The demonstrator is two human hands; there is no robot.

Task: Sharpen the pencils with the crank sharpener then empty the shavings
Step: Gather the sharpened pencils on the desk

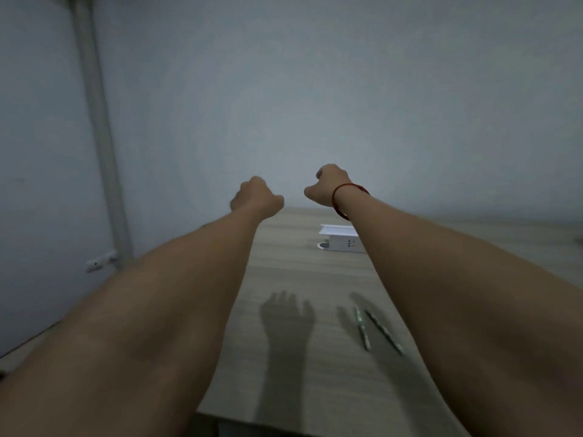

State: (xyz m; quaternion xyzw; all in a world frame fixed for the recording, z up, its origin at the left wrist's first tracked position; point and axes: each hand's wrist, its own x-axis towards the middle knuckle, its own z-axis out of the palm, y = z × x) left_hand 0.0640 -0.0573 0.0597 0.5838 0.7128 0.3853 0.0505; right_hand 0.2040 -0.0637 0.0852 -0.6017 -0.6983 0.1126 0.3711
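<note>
Head view: your left hand (257, 197) and right hand (325, 184) were raised over the surface (284, 272). Fingers hidden, so can't tell the grip. Two pencils (362, 328) lay beside your right forearm. White box (340, 239) sat further back, markings unreadable.

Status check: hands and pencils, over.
Left hand and right hand raised above table, fingers hidden. Two pencils lie flat, untouched. White box beyond; nothing blocking.
</note>
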